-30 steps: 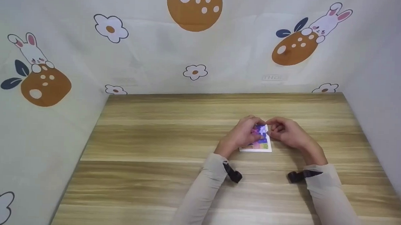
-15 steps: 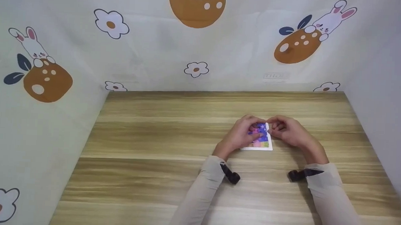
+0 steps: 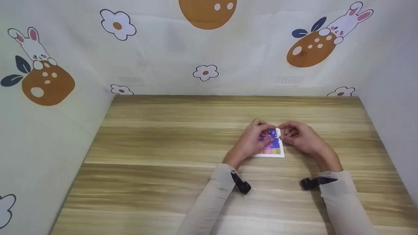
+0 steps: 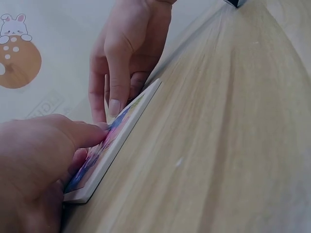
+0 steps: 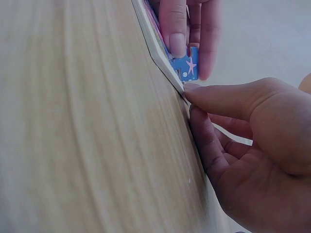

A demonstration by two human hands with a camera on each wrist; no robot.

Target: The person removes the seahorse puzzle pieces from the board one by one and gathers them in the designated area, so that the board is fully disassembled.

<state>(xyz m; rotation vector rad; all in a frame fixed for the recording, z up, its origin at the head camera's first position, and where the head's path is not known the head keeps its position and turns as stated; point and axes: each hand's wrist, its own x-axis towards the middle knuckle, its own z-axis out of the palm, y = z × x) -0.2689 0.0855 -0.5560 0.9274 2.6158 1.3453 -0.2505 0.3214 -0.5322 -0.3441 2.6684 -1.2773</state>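
A small jigsaw puzzle with a colourful picture and a white frame lies on the wooden table. My left hand reaches over it from the left, thumb on the picture and fingers at the far edge. In the right wrist view a blue jigsaw piece with a pink starfish stands tilted up at the corner, between the left thumb and forefinger. My right hand pinches the frame's right edge near that corner, thumb above and fingers curled below. The left palm hides the puzzle's left part.
The wooden table is bounded by a patterned cloth backdrop at the back and sides. A black wrist camera sits on the left sleeve, another black camera on the right.
Both hands stay about the puzzle with only small finger shifts at its far right corner. The head view has tilted slightly. The puzzle has hardly moved.
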